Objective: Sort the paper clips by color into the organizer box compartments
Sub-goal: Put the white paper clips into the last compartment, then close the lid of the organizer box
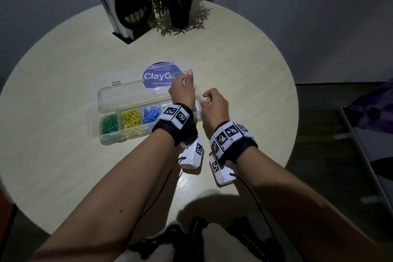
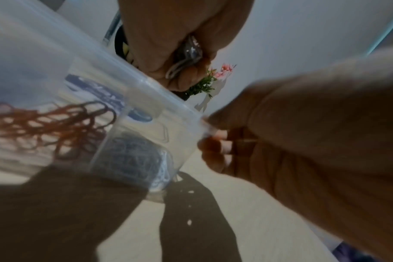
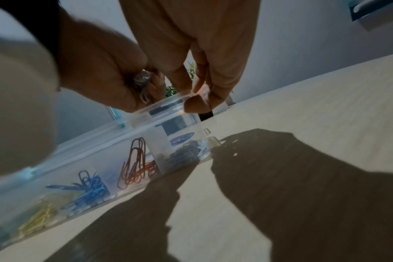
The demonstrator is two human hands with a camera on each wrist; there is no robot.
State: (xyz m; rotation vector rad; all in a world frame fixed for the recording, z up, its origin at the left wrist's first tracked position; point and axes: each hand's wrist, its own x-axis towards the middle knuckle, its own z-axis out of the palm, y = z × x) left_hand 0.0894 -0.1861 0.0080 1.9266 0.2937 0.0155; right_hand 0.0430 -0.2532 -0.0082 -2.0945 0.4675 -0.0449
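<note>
A round table (image 1: 234, 66) is seen carrying the clear organizer box (image 1: 110, 110), which lies near the middle with its lid (image 1: 127, 91) tipped open toward the far side, and green paper clips (image 1: 110, 123), yellow paper clips (image 1: 131, 118) and blue paper clips (image 1: 151, 112) are laid left to right in its compartments — red paper clips (image 3: 135, 163) and a darker pile follow toward the right end. Over that right end the left hand (image 1: 182, 91) is held with fingers curled around a small bunch of silver paper clips (image 2: 186, 58), while the box's right rim is pinched by the right hand (image 1: 215, 105) between thumb and fingertips (image 3: 195, 104).
</note>
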